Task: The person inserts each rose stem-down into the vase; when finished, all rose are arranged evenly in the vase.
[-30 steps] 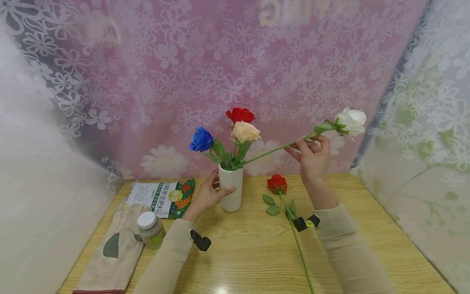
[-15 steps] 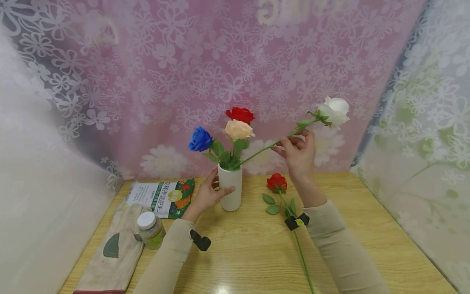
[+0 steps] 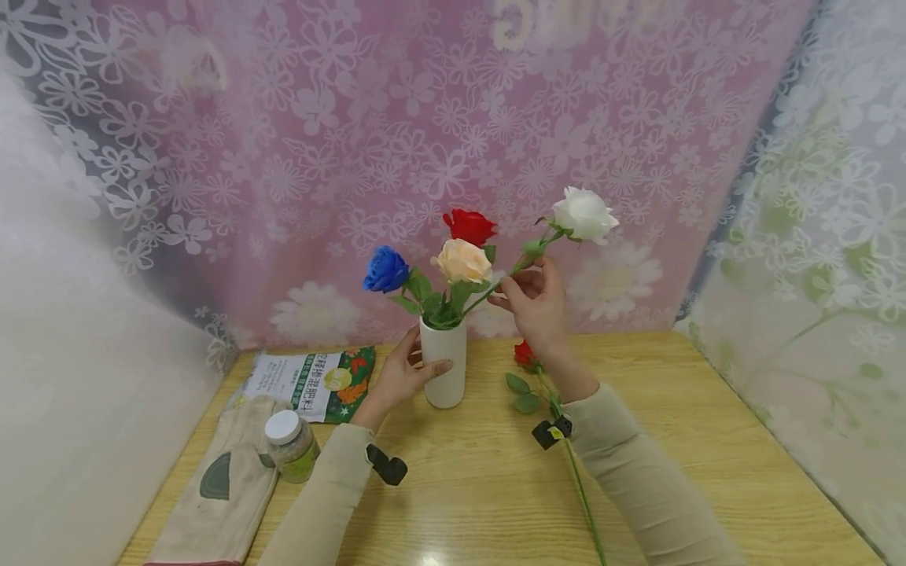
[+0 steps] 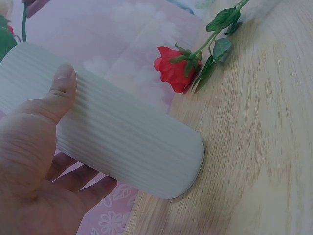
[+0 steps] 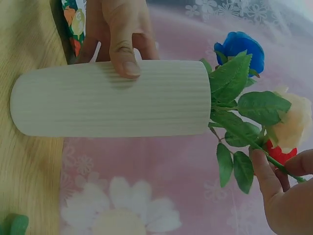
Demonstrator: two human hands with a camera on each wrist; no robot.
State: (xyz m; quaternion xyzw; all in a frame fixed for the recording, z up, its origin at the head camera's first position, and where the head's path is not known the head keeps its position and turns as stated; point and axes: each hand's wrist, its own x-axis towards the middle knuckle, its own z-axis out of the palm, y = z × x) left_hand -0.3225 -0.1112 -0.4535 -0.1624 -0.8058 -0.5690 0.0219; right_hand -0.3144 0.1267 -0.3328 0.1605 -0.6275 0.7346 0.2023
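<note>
A white ribbed vase point(image 3: 443, 365) stands upright on the table, and my left hand point(image 3: 403, 373) grips its left side, thumb across the front. In the left wrist view that thumb point(image 4: 62, 88) lies along the vase wall. My right hand point(image 3: 539, 306) pinches the green stem of a white rose point(image 3: 584, 215), which leans to the right with its lower stem in the vase mouth. A blue rose point(image 3: 386, 269), a peach rose point(image 3: 462, 261) and a red rose point(image 3: 470, 227) stand in the vase. Another red rose point(image 3: 524, 354) lies on the table, partly behind my right wrist.
On the left lie a green and white printed bag point(image 3: 311, 383) and beige cloth gloves point(image 3: 226, 479). A clear jar point(image 3: 292, 446) with a white lid stands beside my left forearm. A flowered pink curtain point(image 3: 318, 157) hangs behind the wooden table point(image 3: 453, 495).
My right hand has moved left toward the vase, bringing the white rose with it, and the stem stands steeper. The peach rose has shifted slightly. My left hand stays on the vase.
</note>
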